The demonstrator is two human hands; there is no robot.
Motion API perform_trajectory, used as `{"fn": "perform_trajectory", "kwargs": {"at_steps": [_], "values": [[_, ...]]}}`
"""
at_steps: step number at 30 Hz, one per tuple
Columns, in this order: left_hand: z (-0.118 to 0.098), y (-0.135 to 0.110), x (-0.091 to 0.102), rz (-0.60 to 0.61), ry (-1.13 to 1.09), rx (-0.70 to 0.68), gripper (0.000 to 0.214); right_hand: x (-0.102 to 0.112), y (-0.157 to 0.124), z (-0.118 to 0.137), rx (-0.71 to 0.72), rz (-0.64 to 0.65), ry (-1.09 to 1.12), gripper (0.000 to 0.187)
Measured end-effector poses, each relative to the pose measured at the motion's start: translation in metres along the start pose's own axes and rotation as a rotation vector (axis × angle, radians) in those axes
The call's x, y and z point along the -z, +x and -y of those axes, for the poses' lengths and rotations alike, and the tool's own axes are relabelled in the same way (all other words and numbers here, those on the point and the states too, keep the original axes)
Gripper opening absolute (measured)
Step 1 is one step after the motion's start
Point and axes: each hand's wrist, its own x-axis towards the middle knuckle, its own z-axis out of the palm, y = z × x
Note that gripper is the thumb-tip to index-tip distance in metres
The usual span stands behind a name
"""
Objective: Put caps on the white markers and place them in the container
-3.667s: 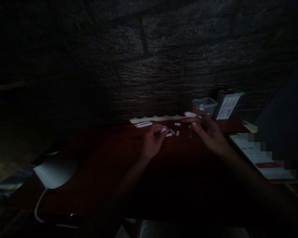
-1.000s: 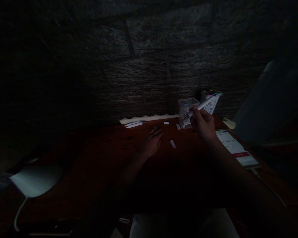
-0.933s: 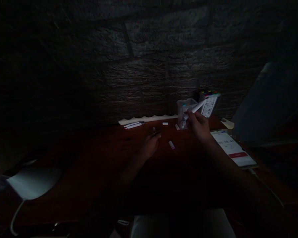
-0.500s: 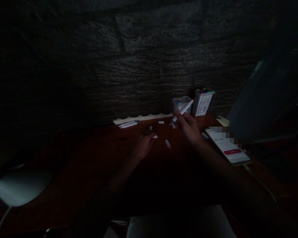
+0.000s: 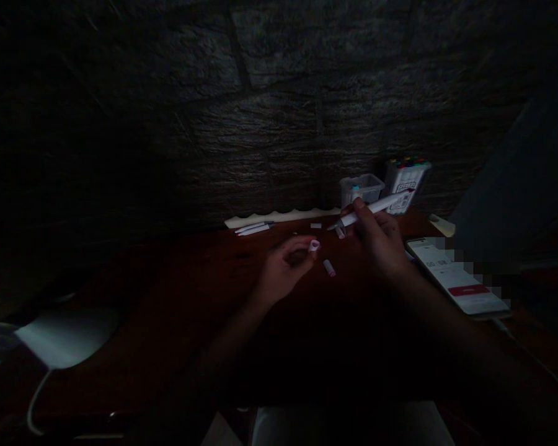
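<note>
It's dim in here, but I can see the person's left hand (image 5: 283, 269) pinching a small white cap (image 5: 313, 246) between thumb and fingers, its hollow end showing. At about two o'clock from it, the right hand (image 5: 376, 241) has its fingers closed around a white marker (image 5: 372, 210), whose bare dark tip points between eight and nine o'clock and whose red end points between two and three. Marker and cap are apart.

On the dark desk (image 5: 190, 285), a loose cap (image 5: 329, 267) lies at the left hand's three o'clock, another (image 5: 315, 225) at its one o'clock. A third (image 5: 340, 232) sits by the marker's tip; I can't tell if they touch.

At the left hand's ten o'clock, two white markers (image 5: 254, 229) lie beside a wavy-edged strip (image 5: 283, 218). From the right hand, a clear box (image 5: 346, 195) stands at eleven o'clock, a tub (image 5: 402, 179) packed with coloured markers at one, and a lit phone (image 5: 465, 282) rests at four.
</note>
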Motion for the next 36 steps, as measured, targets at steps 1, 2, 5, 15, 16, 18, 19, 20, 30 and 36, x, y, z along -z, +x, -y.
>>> {"fn": "perform_trajectory", "kwargs": {"at_steps": [1, 2, 5, 15, 16, 18, 19, 20, 30, 36], "values": [[-0.001, 0.0, 0.0, -0.015, 0.003, -0.014, 0.022, 0.001, -0.001, 0.001, 0.025, -0.003, -0.03, 0.042], [-0.001, 0.0, 0.0, -0.034, 0.01, -0.027, 0.019, 0.001, -0.002, 0.003, 0.056, -0.008, -0.065, 0.041], [0.0, 0.001, 0.0, -0.075, 0.037, -0.046, 0.016, 0.0, -0.006, 0.004, 0.174, -0.012, -0.177, 0.037], [0.004, 0.001, -0.001, -0.122, 0.127, -0.051, 0.021, -0.001, -0.01, -0.008, 0.457, 0.149, -0.396, 0.017], [0.004, 0.001, -0.001, -0.123, 0.139, -0.047, 0.02, -0.001, -0.01, -0.008, 0.472, 0.158, -0.418, 0.016], [0.004, 0.001, 0.0, -0.121, 0.153, -0.046, 0.02, -0.001, -0.01, -0.007, 0.498, 0.181, -0.463, 0.016], [0.005, 0.001, 0.0, -0.122, 0.155, -0.047, 0.02, -0.001, -0.011, -0.007, 0.508, 0.193, -0.481, 0.016], [0.005, 0.001, 0.001, -0.125, 0.155, -0.047, 0.02, -0.001, -0.011, -0.006, 0.515, 0.203, -0.494, 0.017], [0.005, 0.002, 0.0, -0.145, 0.148, -0.04, 0.019, -0.002, -0.013, -0.007, 0.551, 0.261, -0.551, 0.013], [0.005, 0.004, -0.001, -0.149, 0.111, 0.0, 0.017, -0.001, -0.012, -0.005, 0.564, 0.215, -0.628, 0.016]]}}
